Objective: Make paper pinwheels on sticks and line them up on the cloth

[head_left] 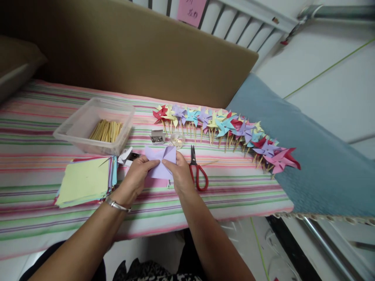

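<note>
Both hands hold one lilac paper square (159, 162) just above the striped cloth. My left hand (135, 177) pinches its left side, with a silver bracelet on the wrist. My right hand (179, 175) pinches the right side, where a corner is folded toward the middle. Red-handled scissors (197, 169) lie right beside my right hand. A stack of coloured paper squares (84, 181), pale yellow on top, lies to the left of my left hand.
A clear plastic tub (88, 134) holds wooden sticks. A small box of pins (157, 137) and a small clear cup (176, 139) sit behind the paper. A row of finished paper pinwheels (225, 130) runs to the right. A brown board (140, 54) stands behind.
</note>
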Available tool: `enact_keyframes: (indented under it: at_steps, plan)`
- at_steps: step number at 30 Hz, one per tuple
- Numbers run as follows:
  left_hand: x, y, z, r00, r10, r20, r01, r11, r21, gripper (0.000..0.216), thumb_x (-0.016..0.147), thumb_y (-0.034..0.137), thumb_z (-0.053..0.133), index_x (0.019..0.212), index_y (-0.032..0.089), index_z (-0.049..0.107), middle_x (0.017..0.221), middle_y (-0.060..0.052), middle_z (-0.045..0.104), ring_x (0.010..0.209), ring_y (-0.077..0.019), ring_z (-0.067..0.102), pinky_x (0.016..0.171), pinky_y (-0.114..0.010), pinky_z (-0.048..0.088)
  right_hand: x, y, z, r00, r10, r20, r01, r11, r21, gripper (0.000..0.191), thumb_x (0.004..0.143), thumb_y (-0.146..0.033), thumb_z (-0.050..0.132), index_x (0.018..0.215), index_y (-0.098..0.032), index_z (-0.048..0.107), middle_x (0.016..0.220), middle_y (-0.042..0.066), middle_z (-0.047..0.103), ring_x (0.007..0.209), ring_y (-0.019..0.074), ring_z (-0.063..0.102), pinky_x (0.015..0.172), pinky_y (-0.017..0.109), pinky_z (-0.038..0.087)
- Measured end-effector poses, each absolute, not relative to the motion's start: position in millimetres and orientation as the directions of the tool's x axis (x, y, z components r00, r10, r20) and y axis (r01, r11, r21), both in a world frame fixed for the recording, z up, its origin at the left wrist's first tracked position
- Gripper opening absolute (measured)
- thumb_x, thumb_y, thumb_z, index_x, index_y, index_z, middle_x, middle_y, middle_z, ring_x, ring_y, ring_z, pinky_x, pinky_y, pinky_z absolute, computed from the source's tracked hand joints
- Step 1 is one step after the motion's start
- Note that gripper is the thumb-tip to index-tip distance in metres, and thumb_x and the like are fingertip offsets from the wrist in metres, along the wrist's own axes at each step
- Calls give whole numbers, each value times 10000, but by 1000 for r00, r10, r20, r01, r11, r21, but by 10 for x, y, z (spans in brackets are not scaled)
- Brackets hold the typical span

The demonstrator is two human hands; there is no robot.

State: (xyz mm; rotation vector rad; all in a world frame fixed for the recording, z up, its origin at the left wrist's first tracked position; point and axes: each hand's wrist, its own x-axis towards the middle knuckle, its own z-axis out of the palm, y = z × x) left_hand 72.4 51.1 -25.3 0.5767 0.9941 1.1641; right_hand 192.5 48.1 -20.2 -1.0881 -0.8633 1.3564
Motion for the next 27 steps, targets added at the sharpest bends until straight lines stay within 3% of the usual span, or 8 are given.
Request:
enact_keyframes:
  at_steps: [3, 6, 9, 11, 14, 18, 27]
  plan:
    - [639, 561, -220, 25, 934, -357, -468, 327, 821, 170, 528, 207, 780, 655, 136, 692, 564, 2, 669, 508, -109, 568, 545, -224, 434, 1953, 468, -210, 80, 993, -89, -161, -75, -984, 437, 692, -213, 650, 1118, -208, 553, 859, 16, 688, 761, 184, 655, 696, 308, 524]
    - [536, 603, -130, -29, 936, -350, -485, 293, 824, 158, 495, 168, 764, 619, 136, 672, 555, 10, 660, 503, -106, 562, 543, -223, 432, 2006, 426, -172, 136, 981, 140, 157, 118, -981, 410, 765, -210, 592, 1173, -221, 553, 939, 46, 668, 852, 189, 640, 772, 340, 520]
    - [441, 620, -32, -73, 936, -344, -489, 267, 830, 153, 463, 152, 757, 556, 134, 636, 502, 22, 620, 459, -93, 516, 503, -217, 404, 2052, 378, -110, 0, 890, 455, 447, 407, -797, 300, 819, -181, 553, 1101, -254, 623, 1088, 62, 635, 1049, 200, 575, 943, 387, 450]
    - [392, 624, 12, -97, 933, -345, -493, 256, 831, 169, 449, 153, 761, 527, 136, 613, 470, 30, 590, 445, -85, 494, 484, -210, 390, 2064, 361, -82, -131, 833, 537, 527, 518, -674, 268, 829, -155, 545, 1046, -269, 655, 1155, 64, 611, 1135, 209, 522, 997, 412, 406]
    - [348, 628, 33, -119, 926, -358, -502, 255, 827, 190, 436, 161, 767, 540, 137, 609, 497, 23, 602, 467, -89, 511, 501, -210, 410, 2056, 361, -80, -245, 800, 548, 556, 579, -596, 249, 824, -135, 553, 991, -271, 677, 1270, 62, 554, 1227, 223, 455, 1028, 439, 374]
    - [353, 631, 9, -106, 929, -354, -490, 261, 832, 190, 443, 159, 763, 574, 136, 627, 527, 17, 619, 483, -98, 525, 503, -214, 421, 2041, 379, -100, -279, 796, 538, 547, 592, -592, 157, 820, -167, 596, 895, -256, 701, 1328, 62, 518, 1289, 228, 394, 1062, 443, 332]
    - [469, 588, -106, 7, 942, -337, -362, 316, 877, 203, 509, 204, 765, 695, 146, 708, 655, -21, 702, 550, -128, 582, 559, -234, 432, 2038, 371, -83, -168, 914, 369, 434, 405, -805, 52, 788, -258, 651, 788, -256, 703, 1421, 33, 441, 1365, 234, 300, 1097, 461, 263]
